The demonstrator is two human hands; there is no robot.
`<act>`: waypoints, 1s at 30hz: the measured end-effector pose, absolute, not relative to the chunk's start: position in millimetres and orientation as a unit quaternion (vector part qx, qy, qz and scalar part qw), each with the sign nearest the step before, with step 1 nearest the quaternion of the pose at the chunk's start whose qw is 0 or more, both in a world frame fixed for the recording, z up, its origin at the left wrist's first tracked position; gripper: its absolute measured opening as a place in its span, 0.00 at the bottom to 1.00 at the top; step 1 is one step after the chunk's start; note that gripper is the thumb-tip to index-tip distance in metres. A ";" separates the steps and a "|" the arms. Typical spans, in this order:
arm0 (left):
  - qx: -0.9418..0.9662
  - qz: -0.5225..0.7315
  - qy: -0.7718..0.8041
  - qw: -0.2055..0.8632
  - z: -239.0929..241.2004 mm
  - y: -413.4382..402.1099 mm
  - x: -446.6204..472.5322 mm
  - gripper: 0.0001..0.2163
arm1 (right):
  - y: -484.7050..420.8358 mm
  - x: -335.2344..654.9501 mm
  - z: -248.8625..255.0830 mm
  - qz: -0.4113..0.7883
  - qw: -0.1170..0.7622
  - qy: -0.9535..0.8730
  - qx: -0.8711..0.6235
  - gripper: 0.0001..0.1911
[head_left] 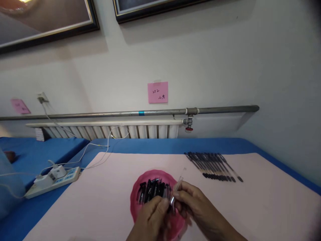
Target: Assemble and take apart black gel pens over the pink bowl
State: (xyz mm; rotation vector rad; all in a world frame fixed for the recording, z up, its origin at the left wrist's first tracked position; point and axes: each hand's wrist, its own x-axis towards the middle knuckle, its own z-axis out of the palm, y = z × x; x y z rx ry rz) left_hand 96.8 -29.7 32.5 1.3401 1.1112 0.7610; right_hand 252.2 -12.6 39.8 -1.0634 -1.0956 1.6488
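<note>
A clear pen barrel point(180, 183) is pinched between the thumb and fingers of my right hand point(194, 202), slanting up and away. Its lower, shiny end meets the fingertips of my left hand point(154, 214), which is closed; whatever it grips is hidden behind the thumb. Both hands are over the near right part of a pink basin point(133, 197) with a wavy rim. Inside the basin lies a heap of black pen caps and clear pen parts point(152, 190), partly covered by my left hand.
Several black pens point(210, 164) lie in a slanted row on the pink sheet point(105, 187), right of the basin. A white power strip point(56, 182) with plugs and cables sits on the blue cloth point(175, 145) at left. Behind stand a radiator point(130, 130) and a pipe point(163, 112).
</note>
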 end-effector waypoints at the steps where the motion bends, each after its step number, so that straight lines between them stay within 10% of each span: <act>1: 0.587 0.334 0.486 0.555 32.2 -29.2 97.0 0.15 | -12.3 251.9 39.0 0.649 0.431 -0.448 -0.439 0.08; 30: 0.496 0.339 0.469 0.647 12.0 -15.9 72.8 0.19 | -6.1 259.3 40.9 0.576 0.373 -0.509 -0.520 0.05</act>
